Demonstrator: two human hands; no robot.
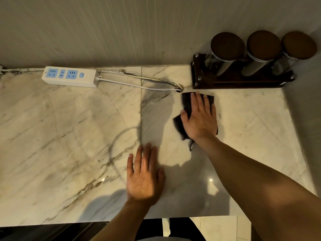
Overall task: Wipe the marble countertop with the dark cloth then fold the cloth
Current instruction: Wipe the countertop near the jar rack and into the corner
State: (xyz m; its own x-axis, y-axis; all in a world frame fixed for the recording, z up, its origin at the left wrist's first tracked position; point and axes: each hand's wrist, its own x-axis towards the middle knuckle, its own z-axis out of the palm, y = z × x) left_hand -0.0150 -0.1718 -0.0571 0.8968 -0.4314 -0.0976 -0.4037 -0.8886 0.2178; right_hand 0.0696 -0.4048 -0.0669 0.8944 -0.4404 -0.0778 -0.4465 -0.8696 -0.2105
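The dark cloth [179,125] lies bunched on the marble countertop [69,127], right of centre and close to the back. My right hand [199,117] lies flat on top of it with fingers spread, pressing it to the stone and covering most of it. My left hand [144,174] rests palm down on bare marble nearer the front edge, fingers apart, holding nothing.
A white power strip [69,76] with blue sockets lies at the back left, its cables [139,82] running into a hole just behind the cloth. A dark wooden rack [239,82] with three lidded jars stands at the back right. A wall rises behind; the counter's front edge is below.
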